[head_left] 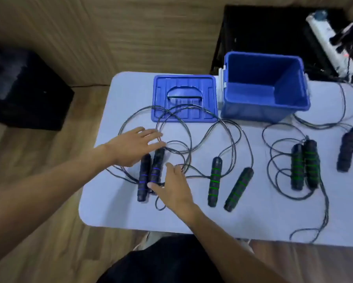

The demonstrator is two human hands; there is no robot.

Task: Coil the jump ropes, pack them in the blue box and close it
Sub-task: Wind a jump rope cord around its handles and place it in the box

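Fingers spread, my left hand hovers flat over the blue-ringed handles on the table. My right hand, also loosely splayed, thumb-touches a handle's near end. Blue box stands uncovered, lid just beside it.

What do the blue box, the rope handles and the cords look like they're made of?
Blue box: moulded plastic with a slight sheen, thin walls and a rolled rim. Blue-ringed handles: probably matte black foam, given the ribbed, padded look. Cord: thin, dark and glossy, holding springy loops, so perhaps coated wire or PVC; I cannot tell which.
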